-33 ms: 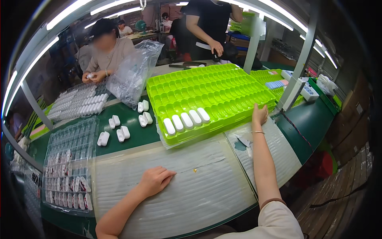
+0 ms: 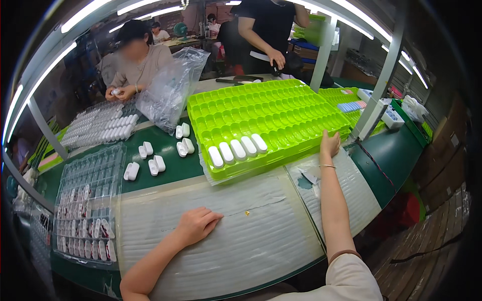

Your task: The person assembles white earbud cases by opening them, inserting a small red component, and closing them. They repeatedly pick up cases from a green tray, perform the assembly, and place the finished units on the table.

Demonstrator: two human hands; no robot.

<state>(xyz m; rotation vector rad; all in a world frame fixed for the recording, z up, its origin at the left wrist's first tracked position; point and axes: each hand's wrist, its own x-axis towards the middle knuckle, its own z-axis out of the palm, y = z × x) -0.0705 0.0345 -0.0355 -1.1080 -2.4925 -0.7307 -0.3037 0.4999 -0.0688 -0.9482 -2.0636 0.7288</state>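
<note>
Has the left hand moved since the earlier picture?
No. Judged against the small gold piece on the white mat, the left hand shows no clear shift; it rests in the same place, left of that piece.

5 wht oblong pcs (image 2: 238, 150) in 1 big grn tray (image 2: 281, 162) (nested ct unclear); 5 open wht cases (image 2: 157, 166) on table (image 2: 175, 168); 1 yel bit (image 2: 247, 213); 1 lg clr bag (image 2: 163, 98); wearer's hands (image 2: 198, 224): 2; 1 grn fan (image 2: 180, 29).

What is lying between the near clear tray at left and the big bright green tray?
In the head view, five white cases lie on the dark green table between the clear tray and the bright green tray.
</note>
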